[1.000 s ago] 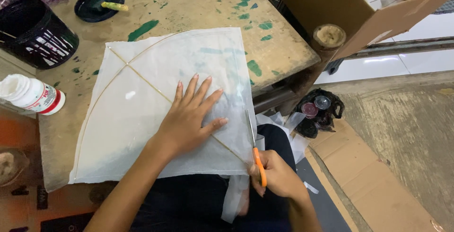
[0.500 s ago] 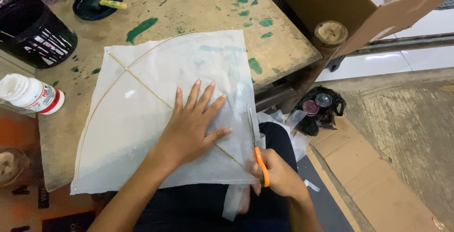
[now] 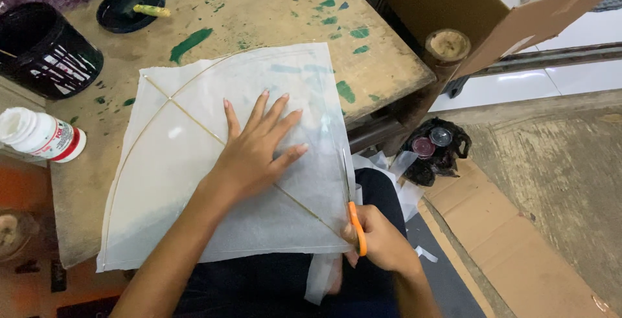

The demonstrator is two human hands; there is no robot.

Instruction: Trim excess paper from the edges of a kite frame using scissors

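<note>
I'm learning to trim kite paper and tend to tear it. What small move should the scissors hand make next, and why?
Probably one short snip farther up the right edge. The scissors in the right hand sit with the blades low on the edge of the translucent paper, most of it uncut, while the left hand presses the sheet flat beside the thin sticks.

The left hand lies flat, fingers spread, on a translucent white paper sheet with thin bamboo ribs covering the paint-stained wooden bench. The right hand grips orange-handled scissors, blades along the sheet's edge just beside the left fingers.
</note>
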